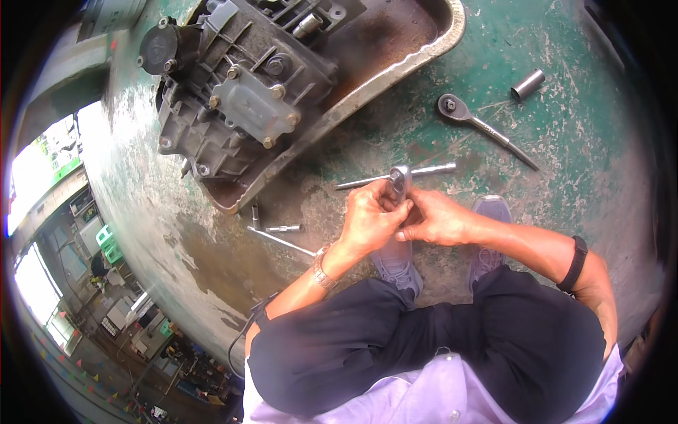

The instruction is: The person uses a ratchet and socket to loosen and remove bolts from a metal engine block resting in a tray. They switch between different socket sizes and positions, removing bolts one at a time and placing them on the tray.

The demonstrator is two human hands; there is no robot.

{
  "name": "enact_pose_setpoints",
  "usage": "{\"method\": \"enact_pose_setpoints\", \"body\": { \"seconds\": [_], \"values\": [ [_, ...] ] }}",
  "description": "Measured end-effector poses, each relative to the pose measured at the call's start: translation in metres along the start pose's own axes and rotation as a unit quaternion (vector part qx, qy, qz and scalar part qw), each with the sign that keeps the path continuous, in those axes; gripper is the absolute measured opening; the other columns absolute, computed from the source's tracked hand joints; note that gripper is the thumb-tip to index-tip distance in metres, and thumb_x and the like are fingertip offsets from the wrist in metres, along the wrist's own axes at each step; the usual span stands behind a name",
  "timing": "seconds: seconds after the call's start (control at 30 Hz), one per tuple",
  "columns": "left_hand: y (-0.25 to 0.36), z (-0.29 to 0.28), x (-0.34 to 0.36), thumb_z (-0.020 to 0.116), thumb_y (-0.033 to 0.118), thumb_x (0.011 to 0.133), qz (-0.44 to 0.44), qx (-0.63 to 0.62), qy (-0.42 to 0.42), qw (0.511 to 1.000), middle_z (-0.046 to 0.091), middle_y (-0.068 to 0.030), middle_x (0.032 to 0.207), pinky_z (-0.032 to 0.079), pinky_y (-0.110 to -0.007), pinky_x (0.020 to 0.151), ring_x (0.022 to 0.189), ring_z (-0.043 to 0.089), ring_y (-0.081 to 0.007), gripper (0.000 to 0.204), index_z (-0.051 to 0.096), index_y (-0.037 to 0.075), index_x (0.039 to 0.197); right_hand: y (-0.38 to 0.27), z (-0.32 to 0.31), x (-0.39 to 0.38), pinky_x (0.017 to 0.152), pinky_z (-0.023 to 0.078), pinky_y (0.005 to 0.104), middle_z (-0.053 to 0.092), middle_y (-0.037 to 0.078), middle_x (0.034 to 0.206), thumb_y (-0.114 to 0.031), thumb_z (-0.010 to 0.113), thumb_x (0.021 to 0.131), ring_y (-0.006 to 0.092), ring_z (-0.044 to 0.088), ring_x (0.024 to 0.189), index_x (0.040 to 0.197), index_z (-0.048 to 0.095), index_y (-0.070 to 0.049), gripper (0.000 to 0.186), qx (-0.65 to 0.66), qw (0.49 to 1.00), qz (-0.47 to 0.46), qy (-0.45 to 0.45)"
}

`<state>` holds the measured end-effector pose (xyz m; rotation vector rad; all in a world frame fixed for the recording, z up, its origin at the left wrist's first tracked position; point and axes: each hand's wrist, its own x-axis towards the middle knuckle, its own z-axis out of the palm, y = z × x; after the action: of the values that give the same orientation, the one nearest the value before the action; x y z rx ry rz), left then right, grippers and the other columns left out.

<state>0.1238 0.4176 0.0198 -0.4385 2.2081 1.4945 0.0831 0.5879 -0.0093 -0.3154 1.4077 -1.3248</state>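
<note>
In front of my shoes, both hands are close together around a ratchet wrench (400, 178). Its rounded metal head sticks up between my fingertips; the handle is hidden by the hands. My left hand (369, 220) has its fingers curled and thumb pressed in on the ratchet from the left. From the right, my right hand (441, 218) closes on it with thumb and bent fingers. Just beyond the hands, a long metal bar (434, 169) lies on the floor, partly covered by them.
A gearbox (256, 106) sits in a rusty metal tray (395, 90) at the upper left. Right of it lie another ratchet (487, 129) and a deep socket (528, 84). A thin rod (286, 242) and small socket pieces (284, 228) lie left of my left hand. Shoes (397, 265) stand below.
</note>
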Motion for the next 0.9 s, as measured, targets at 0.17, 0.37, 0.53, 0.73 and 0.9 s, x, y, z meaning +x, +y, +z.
{"method": "enact_pose_setpoints", "body": {
  "seconds": [0.17, 0.37, 0.53, 0.73, 0.9],
  "values": [
    [-0.004, 0.001, 0.0, 0.073, 0.003, 0.079, -0.028, -0.077, 0.02, 0.996, 0.066, -0.0038, 0.072, 0.05, -0.024, 0.052, 0.061, 0.062, -0.0064, 0.014, 0.062, -0.003, 0.085, 0.009, 0.006, 0.004, 0.085, 0.051, 0.0406, 0.066, 0.02, 0.108, -0.015, 0.073, 0.081, 0.0298, 0.064, 0.099, 0.121, 0.052, 0.003, 0.049, -0.054, 0.998, -0.012, 0.019],
    [-0.01, -0.005, 0.0, 0.077, 0.015, 0.08, -0.038, -0.037, -0.005, 0.999, 0.062, 0.0011, 0.077, 0.047, -0.026, 0.062, 0.07, 0.053, -0.0063, 0.026, 0.063, 0.002, 0.098, -0.007, -0.005, 0.001, 0.076, 0.048, 0.048, 0.065, 0.024, 0.092, -0.022, 0.069, 0.082, 0.0416, 0.063, 0.088, 0.112, 0.055, 0.002, 0.04, -0.135, 0.991, 0.003, -0.021],
    [-0.004, -0.013, 0.003, 0.077, 0.022, 0.084, -0.03, -0.143, -0.017, 0.989, 0.062, -0.0003, 0.086, 0.048, -0.026, 0.071, 0.081, 0.055, -0.0081, 0.03, 0.062, 0.002, 0.101, -0.022, -0.015, -0.001, 0.073, 0.046, 0.0468, 0.065, 0.019, 0.088, -0.019, 0.065, 0.087, 0.0378, 0.063, 0.083, 0.104, 0.056, -0.002, 0.026, -0.132, 0.99, -0.038, -0.037],
    [0.002, -0.019, 0.007, 0.073, 0.011, 0.087, 0.015, -0.165, 0.039, 0.985, 0.062, -0.0003, 0.083, 0.049, -0.021, 0.066, 0.073, 0.057, -0.0054, 0.02, 0.06, -0.002, 0.096, -0.057, -0.045, 0.007, 0.075, 0.052, 0.0375, 0.069, 0.012, 0.086, -0.016, 0.063, 0.09, 0.0249, 0.067, 0.083, 0.097, 0.058, -0.001, 0.018, -0.053, 0.997, -0.047, -0.013],
    [-0.005, -0.023, 0.005, 0.071, 0.013, 0.089, -0.051, -0.171, 0.066, 0.982, 0.062, 0.0006, 0.083, 0.048, -0.02, 0.066, 0.072, 0.056, -0.0043, 0.02, 0.059, -0.002, 0.098, -0.101, -0.081, 0.04, 0.062, 0.054, 0.0275, 0.066, 0.008, 0.084, -0.019, 0.061, 0.093, 0.014, 0.066, 0.074, 0.099, 0.055, 0.0, 0.021, 0.078, 0.994, -0.066, 0.037]
  ]
}}
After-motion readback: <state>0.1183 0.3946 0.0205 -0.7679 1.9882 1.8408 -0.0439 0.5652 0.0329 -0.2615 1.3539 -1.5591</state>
